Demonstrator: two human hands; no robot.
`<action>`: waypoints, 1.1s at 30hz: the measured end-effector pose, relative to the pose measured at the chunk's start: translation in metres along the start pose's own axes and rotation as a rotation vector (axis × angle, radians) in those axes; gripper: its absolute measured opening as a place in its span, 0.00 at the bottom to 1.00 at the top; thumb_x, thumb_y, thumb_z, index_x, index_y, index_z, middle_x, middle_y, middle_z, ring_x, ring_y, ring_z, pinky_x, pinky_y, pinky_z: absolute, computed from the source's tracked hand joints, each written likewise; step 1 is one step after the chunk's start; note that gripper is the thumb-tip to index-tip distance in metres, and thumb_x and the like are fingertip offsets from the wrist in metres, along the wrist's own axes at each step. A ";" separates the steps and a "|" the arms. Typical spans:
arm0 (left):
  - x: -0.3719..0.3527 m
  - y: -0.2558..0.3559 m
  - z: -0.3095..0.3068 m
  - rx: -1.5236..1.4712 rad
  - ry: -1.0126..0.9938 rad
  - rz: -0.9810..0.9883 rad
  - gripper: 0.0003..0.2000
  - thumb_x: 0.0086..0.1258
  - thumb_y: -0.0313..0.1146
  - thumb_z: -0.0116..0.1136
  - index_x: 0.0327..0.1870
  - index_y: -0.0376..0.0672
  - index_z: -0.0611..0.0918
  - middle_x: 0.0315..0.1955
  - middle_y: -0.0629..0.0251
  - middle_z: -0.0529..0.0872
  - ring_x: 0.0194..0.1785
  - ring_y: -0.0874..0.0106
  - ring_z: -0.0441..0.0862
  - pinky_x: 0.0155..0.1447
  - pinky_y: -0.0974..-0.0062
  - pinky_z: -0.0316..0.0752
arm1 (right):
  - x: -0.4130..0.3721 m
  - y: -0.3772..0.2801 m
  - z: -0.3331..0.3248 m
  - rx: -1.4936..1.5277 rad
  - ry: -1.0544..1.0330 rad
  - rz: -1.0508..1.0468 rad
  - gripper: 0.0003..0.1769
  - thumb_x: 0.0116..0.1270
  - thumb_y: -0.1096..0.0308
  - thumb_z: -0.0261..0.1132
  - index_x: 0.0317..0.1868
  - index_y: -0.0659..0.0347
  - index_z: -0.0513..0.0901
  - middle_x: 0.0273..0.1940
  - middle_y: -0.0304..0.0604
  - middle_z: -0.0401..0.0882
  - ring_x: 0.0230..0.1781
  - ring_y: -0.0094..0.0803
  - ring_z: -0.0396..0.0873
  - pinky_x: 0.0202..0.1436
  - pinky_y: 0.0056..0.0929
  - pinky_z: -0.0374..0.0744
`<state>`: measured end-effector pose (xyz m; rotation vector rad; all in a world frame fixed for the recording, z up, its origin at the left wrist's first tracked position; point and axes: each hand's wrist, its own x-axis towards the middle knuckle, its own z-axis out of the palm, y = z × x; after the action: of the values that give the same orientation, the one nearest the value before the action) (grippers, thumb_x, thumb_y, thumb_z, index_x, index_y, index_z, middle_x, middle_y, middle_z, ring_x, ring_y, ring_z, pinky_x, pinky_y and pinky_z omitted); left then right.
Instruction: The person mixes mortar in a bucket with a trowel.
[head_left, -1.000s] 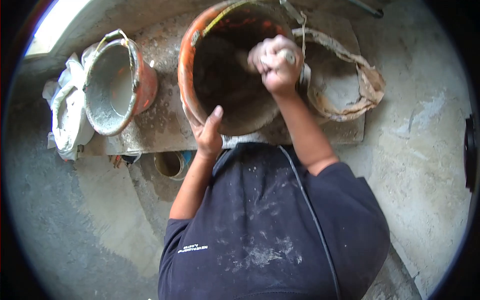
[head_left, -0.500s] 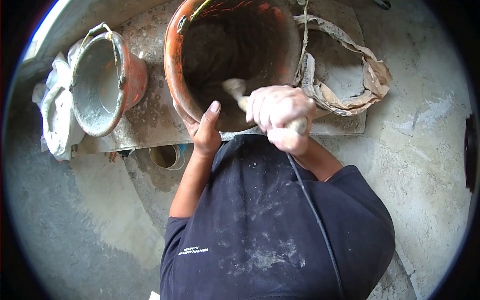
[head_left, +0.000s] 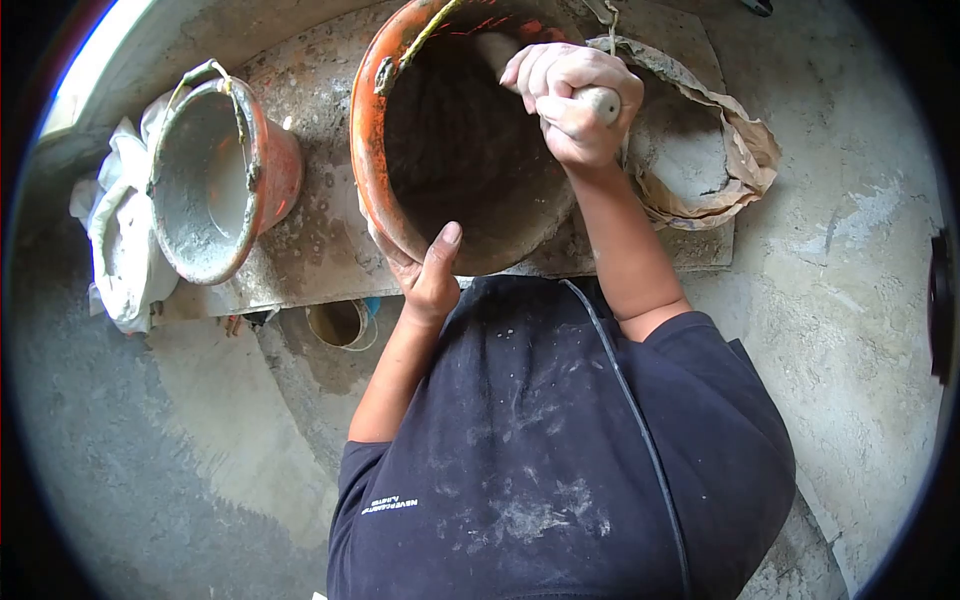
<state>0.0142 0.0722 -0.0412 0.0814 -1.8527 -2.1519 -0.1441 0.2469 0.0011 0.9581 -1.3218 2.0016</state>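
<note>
A large orange bucket (head_left: 372, 150), smeared with grey mortar inside, stands on a board in front of me. My left hand (head_left: 428, 272) grips its near rim, thumb over the edge. My right hand (head_left: 570, 95) is closed around the pale handle of a trowel (head_left: 601, 100) at the bucket's far right rim. The tool's shaft (head_left: 493, 48) runs down into the bucket, where its blade is hidden in the dark mix.
A smaller orange bucket (head_left: 275, 170) coated in grey stands to the left, with a white bag (head_left: 115, 240) beside it. An open paper sack (head_left: 735, 160) of powder lies to the right. A round hole (head_left: 338, 324) opens in the concrete floor below the board.
My right hand swung the trowel from the far side to the near rim, then back to the far right rim. The left hand kept its hold on the bucket.
</note>
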 end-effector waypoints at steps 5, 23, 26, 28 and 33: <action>0.014 0.002 0.000 0.069 -0.014 0.038 0.47 0.62 0.31 0.68 0.82 0.37 0.54 0.80 0.54 0.54 0.84 0.59 0.48 0.85 0.57 0.40 | -0.048 -0.021 0.006 -0.045 -0.068 0.169 0.06 0.53 0.78 0.64 0.24 0.63 0.74 0.19 0.40 0.73 0.18 0.32 0.72 0.31 0.40 0.81; 0.010 0.013 -0.002 -0.025 0.009 -0.028 0.45 0.66 0.24 0.61 0.84 0.40 0.52 0.80 0.57 0.58 0.82 0.63 0.55 0.83 0.62 0.48 | -0.013 -0.017 0.002 0.032 0.116 0.129 0.08 0.50 0.77 0.63 0.20 0.63 0.70 0.19 0.41 0.72 0.18 0.32 0.72 0.30 0.38 0.80; 0.009 0.016 -0.001 -0.005 0.000 -0.030 0.44 0.66 0.24 0.61 0.84 0.40 0.52 0.80 0.57 0.58 0.83 0.63 0.53 0.84 0.62 0.44 | -0.006 0.000 -0.009 0.008 0.119 0.138 0.10 0.53 0.75 0.63 0.20 0.63 0.70 0.17 0.41 0.71 0.18 0.32 0.71 0.30 0.38 0.80; 0.014 0.019 0.002 -0.003 0.019 -0.053 0.44 0.66 0.24 0.61 0.83 0.40 0.53 0.80 0.57 0.58 0.83 0.63 0.52 0.84 0.62 0.45 | -0.029 0.002 -0.010 0.008 0.041 0.125 0.10 0.54 0.72 0.64 0.20 0.62 0.71 0.17 0.39 0.71 0.18 0.32 0.73 0.31 0.38 0.80; 0.020 0.015 -0.002 -0.052 0.014 -0.062 0.44 0.66 0.25 0.61 0.83 0.39 0.54 0.79 0.57 0.59 0.83 0.63 0.53 0.84 0.62 0.45 | -0.077 -0.055 0.027 -0.008 -0.021 0.277 0.09 0.46 0.78 0.63 0.18 0.60 0.70 0.17 0.38 0.71 0.17 0.33 0.74 0.28 0.37 0.80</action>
<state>-0.0013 0.0636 -0.0236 0.1437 -1.8079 -2.2337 -0.0490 0.2370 -0.0242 0.8305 -1.5434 2.1921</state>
